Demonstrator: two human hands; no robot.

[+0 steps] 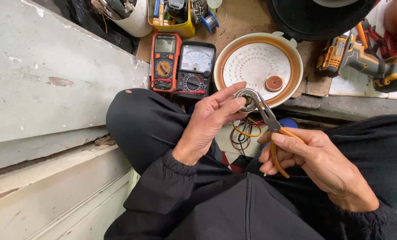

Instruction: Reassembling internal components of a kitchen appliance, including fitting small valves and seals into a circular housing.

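Note:
My left hand (209, 120) holds a small round metal part (246, 97) between thumb and fingertips, above my lap. My right hand (311, 162) grips the orange handles of needle-nose pliers (269, 120). The plier tips reach into the middle of the round part. Both arms wear black sleeves, and my knees in black trousers frame the hands.
A round white and brown perforated lid (258, 64) with a small brown disc lies just behind the part. Two multimeters, an orange one (165, 62) and a black one (195, 69), sit to its left. A yellow cordless drill (363, 60) lies at the right. Coloured wires (243, 133) lie below the hands.

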